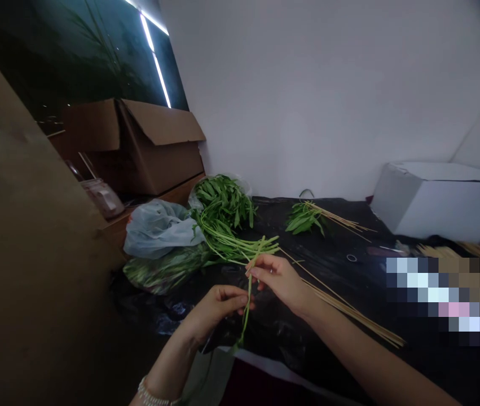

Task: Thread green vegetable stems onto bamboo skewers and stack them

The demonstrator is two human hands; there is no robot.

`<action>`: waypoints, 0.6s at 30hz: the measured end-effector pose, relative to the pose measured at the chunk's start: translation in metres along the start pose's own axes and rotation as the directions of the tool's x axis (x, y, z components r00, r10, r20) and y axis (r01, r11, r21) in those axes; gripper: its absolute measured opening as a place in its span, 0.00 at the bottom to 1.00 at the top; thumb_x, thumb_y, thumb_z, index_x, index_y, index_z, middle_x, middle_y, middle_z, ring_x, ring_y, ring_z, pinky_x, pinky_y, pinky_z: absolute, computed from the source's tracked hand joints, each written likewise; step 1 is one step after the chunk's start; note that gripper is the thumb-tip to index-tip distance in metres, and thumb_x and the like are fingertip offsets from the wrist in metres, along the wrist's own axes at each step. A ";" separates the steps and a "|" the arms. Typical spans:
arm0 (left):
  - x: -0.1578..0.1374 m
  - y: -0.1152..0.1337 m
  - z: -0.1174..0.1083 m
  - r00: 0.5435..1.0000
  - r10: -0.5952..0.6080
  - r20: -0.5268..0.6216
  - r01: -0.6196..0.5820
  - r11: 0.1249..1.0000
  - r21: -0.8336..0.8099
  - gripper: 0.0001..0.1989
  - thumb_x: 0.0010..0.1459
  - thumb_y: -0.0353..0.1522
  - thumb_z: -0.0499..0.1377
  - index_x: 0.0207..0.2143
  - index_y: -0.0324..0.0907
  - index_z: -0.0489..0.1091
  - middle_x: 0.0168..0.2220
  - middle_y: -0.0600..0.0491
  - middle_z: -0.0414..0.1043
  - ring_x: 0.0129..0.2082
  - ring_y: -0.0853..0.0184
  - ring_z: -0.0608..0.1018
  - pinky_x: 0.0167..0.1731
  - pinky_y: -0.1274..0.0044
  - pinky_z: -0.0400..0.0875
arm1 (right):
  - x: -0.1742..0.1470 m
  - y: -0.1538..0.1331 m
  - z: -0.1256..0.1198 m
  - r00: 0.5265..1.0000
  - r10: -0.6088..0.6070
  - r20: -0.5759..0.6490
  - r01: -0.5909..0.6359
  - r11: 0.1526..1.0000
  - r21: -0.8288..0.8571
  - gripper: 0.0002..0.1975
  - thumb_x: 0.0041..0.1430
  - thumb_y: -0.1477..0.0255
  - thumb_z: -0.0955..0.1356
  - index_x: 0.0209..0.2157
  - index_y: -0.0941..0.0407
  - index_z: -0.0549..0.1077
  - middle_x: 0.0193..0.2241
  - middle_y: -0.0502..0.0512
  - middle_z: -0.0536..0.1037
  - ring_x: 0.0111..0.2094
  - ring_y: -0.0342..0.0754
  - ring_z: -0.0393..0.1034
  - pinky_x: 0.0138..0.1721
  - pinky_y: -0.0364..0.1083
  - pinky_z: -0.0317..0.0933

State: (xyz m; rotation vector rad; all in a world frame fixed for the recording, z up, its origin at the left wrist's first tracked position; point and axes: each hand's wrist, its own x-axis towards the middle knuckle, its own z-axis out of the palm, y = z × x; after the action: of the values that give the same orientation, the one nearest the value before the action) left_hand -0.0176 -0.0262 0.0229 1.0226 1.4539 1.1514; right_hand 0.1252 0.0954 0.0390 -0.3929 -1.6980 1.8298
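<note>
Both hands hold one long green vegetable stem (250,285) that runs nearly upright between them, its leafy end hanging low. My left hand (225,304) pinches the stem lower down, and my right hand (276,276) pinches it near its upper end. Just beyond my fingers lies a bunch of leafy greens (227,206), its cut stems pointing right toward my right hand. Beneath my right forearm, thin wooden sticks (358,318) lie on the black plastic sheet (273,338).
A smaller bundle of greens (305,219) with sticks lies farther back. To the left sit a pale plastic bag (161,228), bagged greens (167,269) and an open cardboard box (159,163). A white box (443,197) stands at the right against the wall.
</note>
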 end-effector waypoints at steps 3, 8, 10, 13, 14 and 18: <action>0.001 -0.003 0.006 0.998 -0.048 -0.028 0.045 0.993 -0.110 0.12 0.50 0.38 0.66 0.30 0.36 0.79 0.30 0.48 0.78 0.25 0.73 0.69 0.25 0.82 0.58 | 0.000 0.000 0.002 1.000 -0.012 -0.016 0.011 1.000 -0.023 0.11 0.51 0.64 0.70 0.33 0.57 0.75 0.28 0.51 0.75 0.29 0.44 0.68 0.26 0.42 0.61; 0.003 -0.008 0.008 0.995 -0.076 -0.069 0.058 0.970 -0.234 0.10 0.49 0.36 0.67 0.28 0.36 0.77 0.29 0.49 0.77 0.23 0.76 0.66 0.22 0.84 0.55 | -0.002 0.001 0.002 0.998 -0.011 -0.058 0.008 0.999 -0.041 0.09 0.52 0.66 0.70 0.34 0.56 0.75 0.29 0.51 0.76 0.31 0.45 0.69 0.27 0.42 0.62; 0.003 -0.009 0.007 0.994 -0.078 -0.078 0.056 0.967 -0.250 0.10 0.49 0.36 0.67 0.28 0.37 0.77 0.28 0.50 0.76 0.23 0.76 0.66 0.23 0.84 0.56 | -0.003 0.001 0.000 0.997 -0.027 -0.077 0.024 0.999 -0.041 0.09 0.53 0.67 0.70 0.34 0.56 0.75 0.29 0.50 0.76 0.32 0.45 0.69 0.28 0.42 0.62; 0.001 -0.009 0.005 0.994 -0.076 -0.076 0.055 0.969 -0.242 0.10 0.49 0.36 0.67 0.28 0.37 0.77 0.27 0.50 0.76 0.23 0.76 0.66 0.24 0.84 0.57 | -0.004 0.000 -0.003 0.994 -0.051 -0.095 0.045 0.997 -0.056 0.08 0.54 0.67 0.69 0.35 0.56 0.75 0.30 0.51 0.76 0.32 0.44 0.69 0.28 0.41 0.62; 0.001 -0.009 0.005 0.995 -0.075 -0.073 0.055 0.970 -0.235 0.10 0.49 0.36 0.68 0.28 0.37 0.77 0.28 0.50 0.76 0.23 0.76 0.67 0.24 0.84 0.57 | -0.004 0.000 -0.003 0.994 -0.054 -0.097 0.048 0.997 -0.062 0.08 0.54 0.67 0.69 0.35 0.56 0.75 0.30 0.51 0.76 0.32 0.44 0.69 0.28 0.41 0.62; -0.001 -0.008 0.006 0.994 -0.085 -0.075 0.069 0.979 -0.189 0.10 0.48 0.35 0.68 0.31 0.37 0.78 0.29 0.50 0.76 0.25 0.75 0.68 0.25 0.84 0.57 | -0.005 -0.001 -0.004 0.994 -0.042 -0.104 0.036 0.997 -0.065 0.09 0.52 0.66 0.70 0.35 0.56 0.75 0.30 0.52 0.76 0.32 0.45 0.68 0.28 0.42 0.62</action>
State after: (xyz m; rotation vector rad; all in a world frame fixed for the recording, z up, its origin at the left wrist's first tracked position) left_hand -0.0115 -0.0273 0.0149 0.7903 1.4081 1.2603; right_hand 0.1317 0.0959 0.0381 -0.4708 -1.6824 1.7010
